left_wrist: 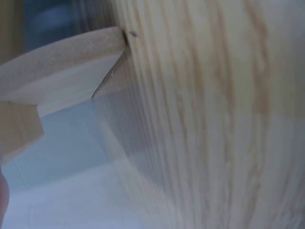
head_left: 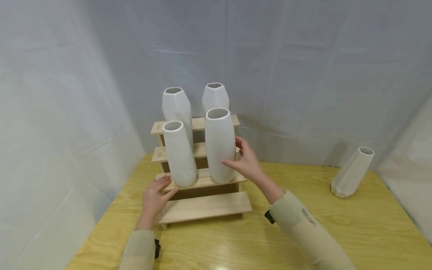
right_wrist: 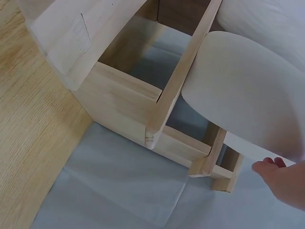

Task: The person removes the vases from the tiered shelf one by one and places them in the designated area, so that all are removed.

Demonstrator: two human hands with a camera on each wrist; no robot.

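A smooth white vase stands upright at the right of a wooden tiered stand, on the step second from the front. My right hand curves around this vase's right side, thumb across its front; its fingers show beside the vase in the right wrist view. My left hand rests at the left end of that step, fingers spread, below a textured white vase. In the left wrist view, the stand's wooden edge is close, with only a bit of finger showing.
Two faceted white vases, one at left and one at right, stand behind on the stand's upper part. A ribbed white vase stands far right on the wooden table. A pale sheet hangs behind.
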